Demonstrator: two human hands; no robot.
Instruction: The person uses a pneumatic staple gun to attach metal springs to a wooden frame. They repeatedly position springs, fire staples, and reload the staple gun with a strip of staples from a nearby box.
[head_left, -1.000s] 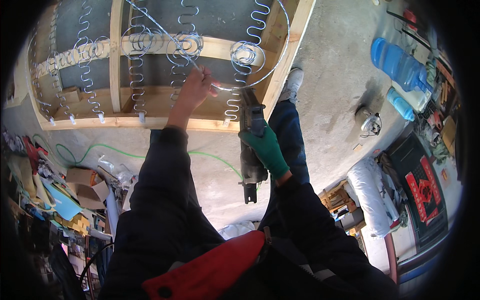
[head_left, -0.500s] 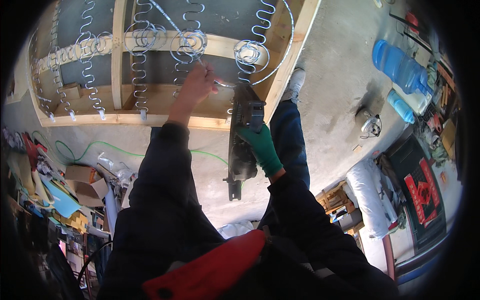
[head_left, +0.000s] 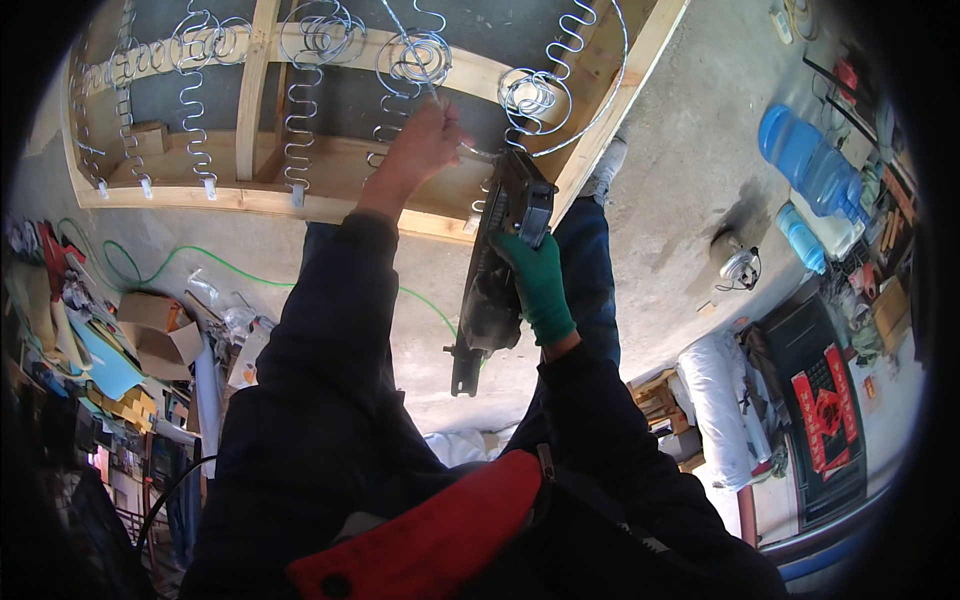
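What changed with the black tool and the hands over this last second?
The black tool, in the gloved right-hand grip, has tilted: its rear end swung left in the picture and its front now leans right. The view turned slightly too. Nothing was taken or let go: the bare left-hand grip still holds the silver wire, and the coils remain on the wooden frame.

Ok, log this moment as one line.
left hand: bare, holding metal wire | right hand: green-gloved, holding black tool | nearby: wooden frame, zigzag springs
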